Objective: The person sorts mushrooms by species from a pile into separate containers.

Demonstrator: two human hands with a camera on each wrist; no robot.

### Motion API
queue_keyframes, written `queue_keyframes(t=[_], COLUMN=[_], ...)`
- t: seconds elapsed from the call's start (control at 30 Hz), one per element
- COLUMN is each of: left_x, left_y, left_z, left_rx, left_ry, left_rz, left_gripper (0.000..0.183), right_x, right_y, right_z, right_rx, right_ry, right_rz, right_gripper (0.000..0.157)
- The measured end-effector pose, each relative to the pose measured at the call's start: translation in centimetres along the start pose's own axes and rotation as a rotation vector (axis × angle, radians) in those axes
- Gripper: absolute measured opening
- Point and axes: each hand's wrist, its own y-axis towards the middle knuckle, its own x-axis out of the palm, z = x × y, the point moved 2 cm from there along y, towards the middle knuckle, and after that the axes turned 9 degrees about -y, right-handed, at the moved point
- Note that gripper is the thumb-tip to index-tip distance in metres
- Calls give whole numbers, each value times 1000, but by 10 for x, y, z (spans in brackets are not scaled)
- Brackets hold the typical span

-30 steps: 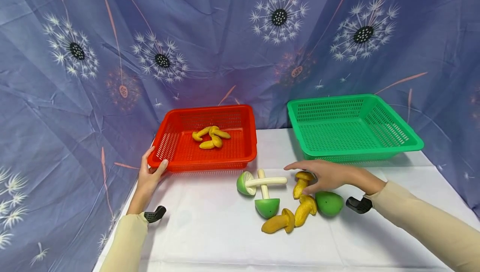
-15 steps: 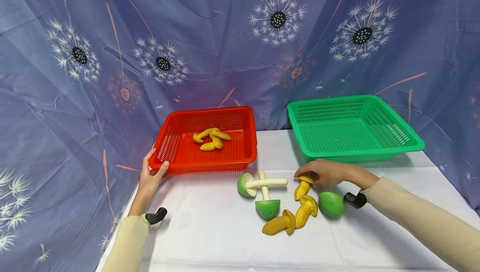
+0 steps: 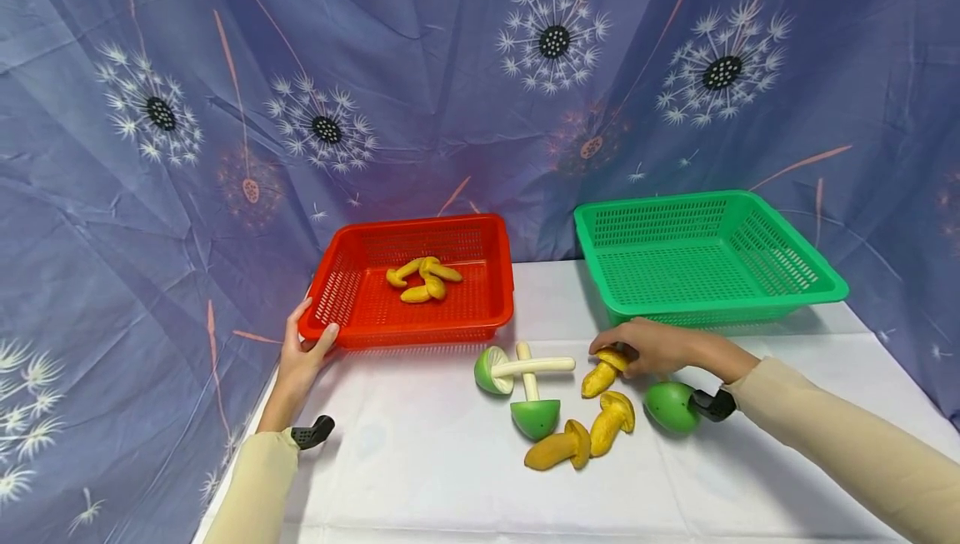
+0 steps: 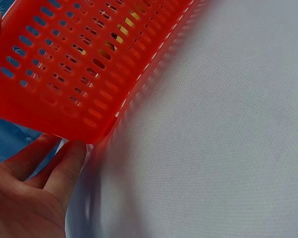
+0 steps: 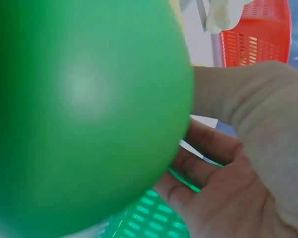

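My right hand grips a yellow toy mushroom by its cap, low over the white cloth; its stem points toward the front left. A green dome, probably a mushroom cap, lies beside my right wrist and fills much of the right wrist view, hiding the fingertips there. My left hand holds the front left corner of the red basket, thumb on the front rim and fingers around the side. Inside that basket lie several yellow mushrooms.
At the back right stands a green basket. Two green-capped mushrooms with white stems lie crossed, one cap left, the other nearer. Two more yellow mushrooms lie in front. A blue patterned curtain hangs behind.
My right hand has closed on the yellow mushroom's cap and turned it, its stem swinging left. The green dome has rolled slightly right, toward my wrist. My left hand stays on the red basket.
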Motion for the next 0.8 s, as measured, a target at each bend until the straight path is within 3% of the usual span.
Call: queue_keyframes(t=[0.3, 0.57, 0.8], left_x=[0, -1, -2], left_y=[-1, 0, 1], left_z=[-3, -1, 0], left_rx=[-6, 7, 3], left_ry=[19, 31, 20], left_rz=[-15, -7, -4], left_gripper=[79, 78, 78], right_x=[-13, -43, -74], right_y=[-10, -16, -12], right_z=[-10, -32, -45], right_rx=[-42, -62, -68], right_ry=[28, 64, 47], right_rz=[52, 70, 169], right_gripper=[50, 51, 50])
